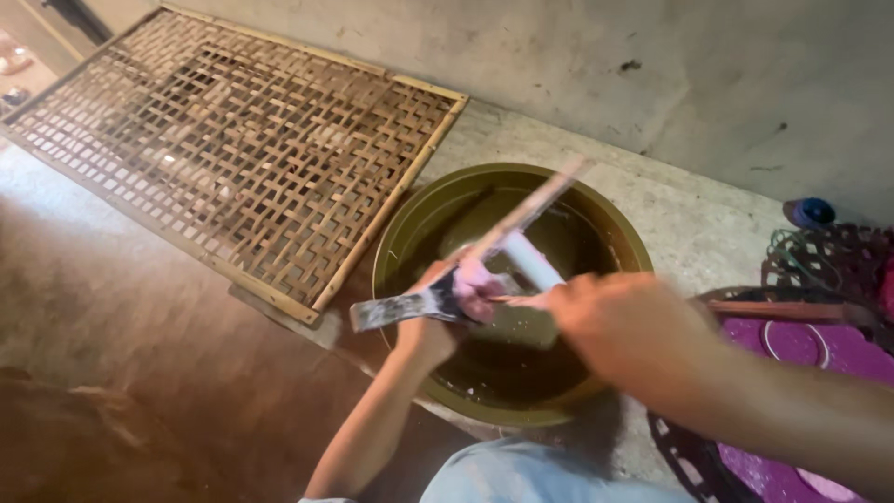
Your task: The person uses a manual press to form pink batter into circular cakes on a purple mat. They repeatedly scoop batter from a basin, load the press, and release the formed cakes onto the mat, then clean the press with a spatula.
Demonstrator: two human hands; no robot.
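1. Left hand [436,312]: positioned over the near-left part of the basin, fingers curled tight around a flat paintbrush [410,305]. The brush's pale, paint-coated bristle end points toward 9 o'clock, past the basin rim.

2. Right hand [619,326]: enters from 4 o'clock, fingers closed. It appears to grip a thin stick [526,212] and a white tube-like piece [533,261]; motion blur prevents telling exactly which item the fingers clamp. The stick runs up toward 1 o'clock, crossing above the brush.

3. The two hands are close together, meeting above the basin, with the brush and stick crossing between them.

4. Basin [410,224]: round, olive-green, sitting on the concrete ledge [689,224] at frame centre. Its interior is dark with pale smears.

5. Woven bamboo tray [233,140]: rectangular, open lattice, lying at 10 o'clock from the basin; one corner is just beside the basin rim.

6. Dark plastic basket [819,261]: at 3 o'clock from the basin, with a purple lid [801,345] just below it.

7. Blue cap [812,212]: at 2 o'clock, near the wall [652,65].

8. The person's light blue clothing [521,475] shows at 6 o'clock.
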